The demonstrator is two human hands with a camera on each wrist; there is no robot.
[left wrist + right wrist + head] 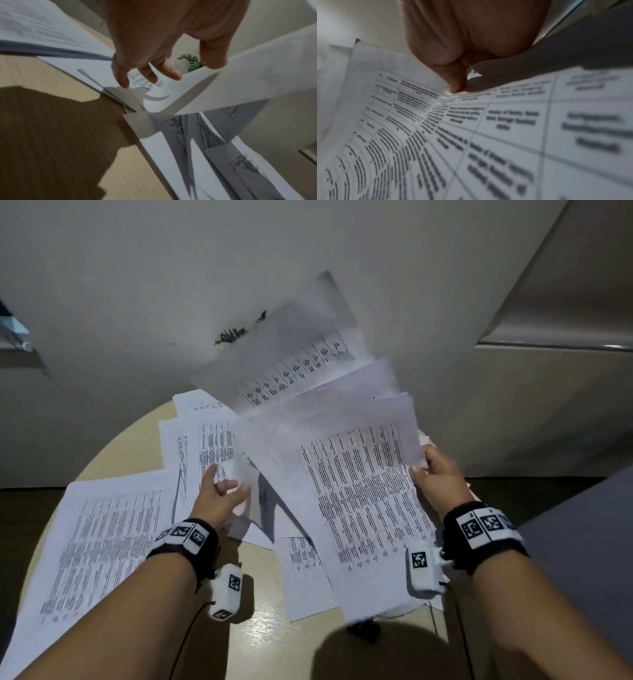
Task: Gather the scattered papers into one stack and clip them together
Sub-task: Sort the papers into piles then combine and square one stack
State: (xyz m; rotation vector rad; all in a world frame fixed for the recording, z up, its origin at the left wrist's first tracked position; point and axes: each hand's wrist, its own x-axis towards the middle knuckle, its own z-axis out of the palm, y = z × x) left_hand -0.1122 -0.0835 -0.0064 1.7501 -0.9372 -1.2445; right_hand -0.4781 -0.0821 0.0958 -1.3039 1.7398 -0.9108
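Head view: right hand (434,474) pinches fanned sheaf (359,491), hiding plant (236,332); left hand (219,494) spread over loose sheets (102,542).

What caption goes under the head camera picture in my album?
Right hand grips a bundle of papers while the left hand reaches for sheets on the table.
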